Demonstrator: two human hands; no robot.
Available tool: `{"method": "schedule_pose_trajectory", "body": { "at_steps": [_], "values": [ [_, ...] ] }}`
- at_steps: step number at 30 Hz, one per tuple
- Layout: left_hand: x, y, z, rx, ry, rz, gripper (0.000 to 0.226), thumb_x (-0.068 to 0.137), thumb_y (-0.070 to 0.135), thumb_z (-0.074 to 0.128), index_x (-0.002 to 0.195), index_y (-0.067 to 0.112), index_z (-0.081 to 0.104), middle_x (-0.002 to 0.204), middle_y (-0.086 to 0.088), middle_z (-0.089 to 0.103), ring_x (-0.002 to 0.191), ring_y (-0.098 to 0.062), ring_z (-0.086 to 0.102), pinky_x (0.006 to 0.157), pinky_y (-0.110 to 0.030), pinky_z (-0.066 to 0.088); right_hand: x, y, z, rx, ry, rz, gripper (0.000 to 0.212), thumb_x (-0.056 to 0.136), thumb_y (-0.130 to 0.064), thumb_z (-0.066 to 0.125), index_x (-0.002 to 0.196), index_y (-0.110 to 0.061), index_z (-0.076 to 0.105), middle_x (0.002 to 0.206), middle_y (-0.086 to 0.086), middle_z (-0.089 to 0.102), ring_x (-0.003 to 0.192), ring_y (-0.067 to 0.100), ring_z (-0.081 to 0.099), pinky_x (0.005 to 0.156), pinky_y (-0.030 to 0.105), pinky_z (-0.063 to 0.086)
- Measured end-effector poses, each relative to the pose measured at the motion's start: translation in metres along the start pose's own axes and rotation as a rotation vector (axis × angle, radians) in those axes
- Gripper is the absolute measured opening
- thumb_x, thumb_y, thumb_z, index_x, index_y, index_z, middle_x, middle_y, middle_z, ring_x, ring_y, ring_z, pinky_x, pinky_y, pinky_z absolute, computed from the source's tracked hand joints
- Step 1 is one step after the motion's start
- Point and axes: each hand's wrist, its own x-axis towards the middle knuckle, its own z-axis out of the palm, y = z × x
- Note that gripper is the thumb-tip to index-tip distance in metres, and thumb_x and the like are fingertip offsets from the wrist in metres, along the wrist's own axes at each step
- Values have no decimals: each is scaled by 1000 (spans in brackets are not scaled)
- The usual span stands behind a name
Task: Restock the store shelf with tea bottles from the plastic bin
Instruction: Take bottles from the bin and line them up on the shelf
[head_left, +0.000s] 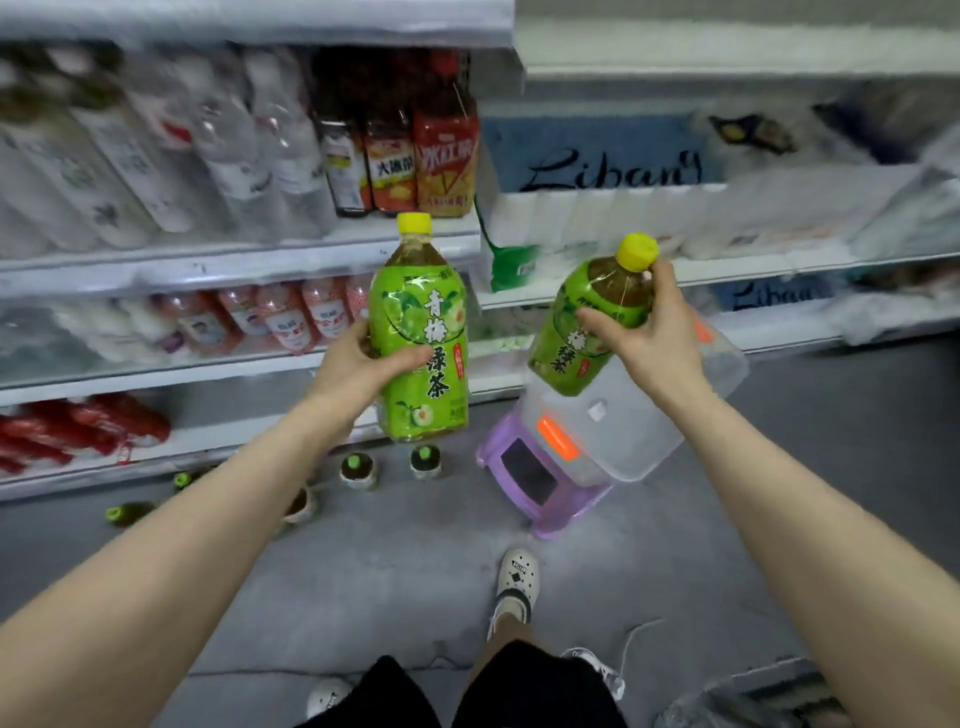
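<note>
I hold two large green tea bottles with yellow caps in front of the store shelf. My left hand grips the upright bottle round its middle. My right hand grips the second bottle at its shoulder and neck; that bottle leans to the right. Below the right bottle sits the clear plastic bin with orange clips, resting on a purple stool. What is inside the bin is not visible.
Several small bottles with green caps stand and lie on the grey floor by the bottom shelf. Shelves hold water bottles, red tea bottles and pink drinks. Tissue packs fill the right shelves. My feet in white shoes are below.
</note>
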Motion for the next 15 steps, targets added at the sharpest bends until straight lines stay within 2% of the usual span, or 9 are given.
{"method": "schedule_pose_trajectory", "body": {
  "at_steps": [4, 8, 10, 12, 15],
  "values": [
    [-43, 35, -63, -24, 65, 125, 67, 68, 22, 84, 127, 10, 56, 105, 4, 69, 89, -6, 68, 86, -32, 56, -19, -94, 15, 26, -18, -165, 62, 74, -45, 78, 126, -29, 48, 110, -15, 63, 105, 12, 60, 95, 42, 49],
    [-86, 65, -136, -61, 163, 236, 77, 50, 33, 90, 117, 17, 58, 106, 3, 70, 92, -10, 68, 82, -31, 57, -36, -190, 41, 61, -114, -306, 68, 78, -44, 78, 136, -31, 44, 119, -12, 62, 109, 8, 59, 94, 32, 47],
    [-109, 80, -174, -62, 223, 291, 77, 50, 36, 91, 117, 17, 60, 105, 4, 71, 87, -6, 69, 73, -24, 58, -44, -239, 54, 73, -146, -383, 68, 78, -46, 77, 135, -35, 44, 120, -13, 63, 110, 9, 59, 95, 33, 48],
    [-131, 93, -210, -62, 284, 354, 82, 47, 42, 90, 119, 15, 61, 106, 2, 73, 89, -8, 71, 75, -25, 58, -51, -285, 66, 103, -180, -449, 65, 78, -47, 77, 133, -37, 44, 117, -14, 64, 108, 9, 61, 95, 39, 50],
    [-164, 110, -261, -79, 353, 404, 70, 61, 31, 89, 122, 11, 59, 108, 0, 72, 84, -3, 71, 69, -18, 56, -60, -348, 85, 168, -256, -524, 66, 78, -46, 77, 134, -38, 44, 117, -14, 65, 107, 6, 63, 94, 41, 52]
  ]
}}
